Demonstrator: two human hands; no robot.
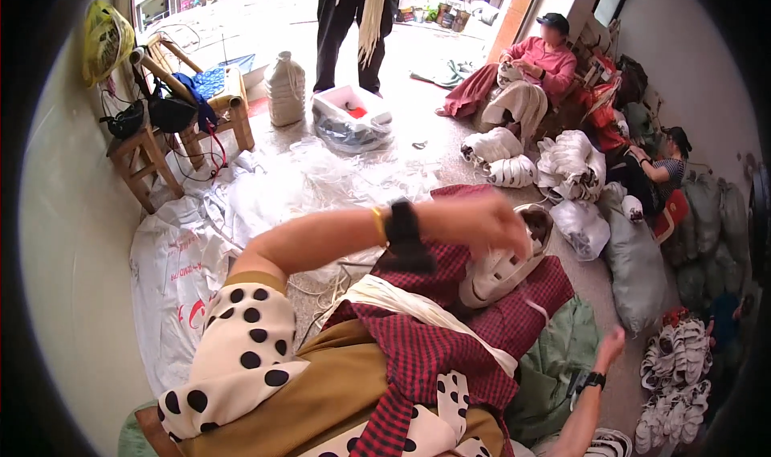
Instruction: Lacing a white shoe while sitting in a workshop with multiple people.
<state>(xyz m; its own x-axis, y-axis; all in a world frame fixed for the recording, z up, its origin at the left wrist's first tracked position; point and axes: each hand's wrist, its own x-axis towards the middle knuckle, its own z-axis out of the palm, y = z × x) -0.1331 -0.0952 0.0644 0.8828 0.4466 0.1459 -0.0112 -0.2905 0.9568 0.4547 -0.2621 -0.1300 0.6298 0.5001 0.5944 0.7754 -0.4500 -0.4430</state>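
A white slotted shell (502, 268) with a dark brown inside, shaped something like a helmet, rests on the red-and-black checked cloth (422, 344) over my lap. Just above its upper left side is my left hand (490, 224), fingers bent downward and smeared by motion; whether it touches the shell I cannot tell. My right hand (612, 348) is out to the right, away from the shell, with its fingers closed. What they grip, if anything, is too small to make out. A bundle of cream cords (426, 308) lies across my lap, and a short pale strand (536, 308) shows near the shell.
White plastic sheeting (313, 176) covers the floor ahead, near a white box (353, 120) and a standing person (353, 31). Two seated people (534, 67) work at the right. Piled white pieces (570, 164), a grey sack (630, 256) and stacked white pieces (675, 385) line that side.
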